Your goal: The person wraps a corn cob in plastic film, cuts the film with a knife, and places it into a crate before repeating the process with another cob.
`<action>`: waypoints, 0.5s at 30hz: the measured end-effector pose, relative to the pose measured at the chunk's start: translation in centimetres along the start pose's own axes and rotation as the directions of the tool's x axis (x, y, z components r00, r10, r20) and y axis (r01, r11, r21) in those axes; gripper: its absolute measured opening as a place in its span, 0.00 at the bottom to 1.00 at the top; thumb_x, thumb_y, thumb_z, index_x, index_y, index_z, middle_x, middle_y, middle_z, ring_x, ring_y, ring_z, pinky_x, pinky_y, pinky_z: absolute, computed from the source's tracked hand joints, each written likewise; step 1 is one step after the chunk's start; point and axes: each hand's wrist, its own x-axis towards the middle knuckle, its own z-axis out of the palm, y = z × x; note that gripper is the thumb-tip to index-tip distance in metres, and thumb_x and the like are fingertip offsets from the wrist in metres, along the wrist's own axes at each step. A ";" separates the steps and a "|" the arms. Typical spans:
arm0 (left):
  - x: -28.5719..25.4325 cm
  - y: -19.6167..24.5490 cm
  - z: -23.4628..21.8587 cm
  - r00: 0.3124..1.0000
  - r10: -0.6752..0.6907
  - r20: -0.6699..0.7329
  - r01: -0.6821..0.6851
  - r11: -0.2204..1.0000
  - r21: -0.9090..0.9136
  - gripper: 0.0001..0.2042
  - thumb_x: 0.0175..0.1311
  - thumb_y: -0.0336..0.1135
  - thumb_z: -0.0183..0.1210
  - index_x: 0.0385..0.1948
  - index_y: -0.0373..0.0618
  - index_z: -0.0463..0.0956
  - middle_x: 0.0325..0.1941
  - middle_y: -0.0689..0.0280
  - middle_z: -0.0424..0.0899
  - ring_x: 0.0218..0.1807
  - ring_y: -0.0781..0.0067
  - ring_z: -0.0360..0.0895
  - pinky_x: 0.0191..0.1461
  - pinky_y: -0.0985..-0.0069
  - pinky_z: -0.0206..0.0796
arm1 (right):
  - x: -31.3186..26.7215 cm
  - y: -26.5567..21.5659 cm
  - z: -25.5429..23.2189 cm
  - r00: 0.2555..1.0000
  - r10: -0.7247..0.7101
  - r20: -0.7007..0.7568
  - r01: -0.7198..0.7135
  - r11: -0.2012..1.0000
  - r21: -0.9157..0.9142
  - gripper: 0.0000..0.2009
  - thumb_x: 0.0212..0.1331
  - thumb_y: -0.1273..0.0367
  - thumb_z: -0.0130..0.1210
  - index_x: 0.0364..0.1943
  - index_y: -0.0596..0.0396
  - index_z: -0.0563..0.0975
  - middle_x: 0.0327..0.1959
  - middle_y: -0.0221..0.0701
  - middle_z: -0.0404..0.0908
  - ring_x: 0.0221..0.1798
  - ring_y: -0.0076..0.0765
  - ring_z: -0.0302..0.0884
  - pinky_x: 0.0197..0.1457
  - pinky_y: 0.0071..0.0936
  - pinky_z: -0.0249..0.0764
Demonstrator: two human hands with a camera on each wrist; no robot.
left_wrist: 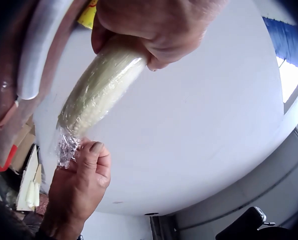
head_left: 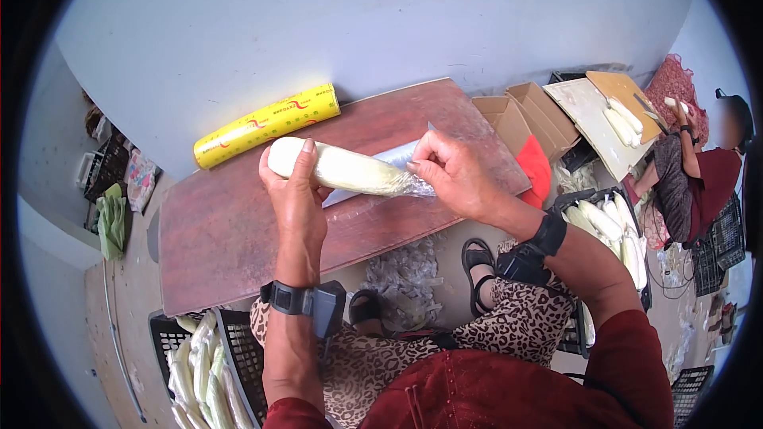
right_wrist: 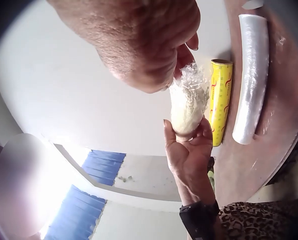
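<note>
A pale, corn-like ear [head_left: 342, 168] in clear film is held above the reddish-brown table [head_left: 230, 230]. The left hand [head_left: 296, 199] grips its thick end, thumb on top. At its narrow end the right hand [head_left: 457, 179] pinches the gathered film with thumb and fingers. The left wrist view shows the wrapped ear [left_wrist: 101, 87] between the left hand [left_wrist: 156, 30] above and the right hand [left_wrist: 81, 185] below. A roll of clear film [head_left: 389, 163] lies on the table behind the ear; the right wrist view shows this film roll [right_wrist: 252, 75] whole.
A yellow printed roll [head_left: 266, 125] lies at the table's back edge against the wall. Crates of ears stand at lower left [head_left: 230, 326] and right [head_left: 648, 286]. Cardboard boxes [head_left: 540, 115] and a red item [head_left: 534, 168] sit right of the table. Another person [head_left: 711, 183] sits at far right.
</note>
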 end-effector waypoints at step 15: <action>0.9 0.0 -1.1 0.991 -0.135 0.005 0.135 0.988 -0.077 0.31 0.62 0.42 0.62 0.61 0.54 0.50 0.51 0.60 0.72 0.44 0.66 0.78 0.37 0.68 0.73 | 0.6 0.3 -1.3 0.979 -0.158 -0.129 0.153 0.987 -0.041 0.11 0.57 0.71 0.61 0.41 0.56 0.72 0.42 0.35 0.75 0.42 0.32 0.75 0.44 0.30 0.72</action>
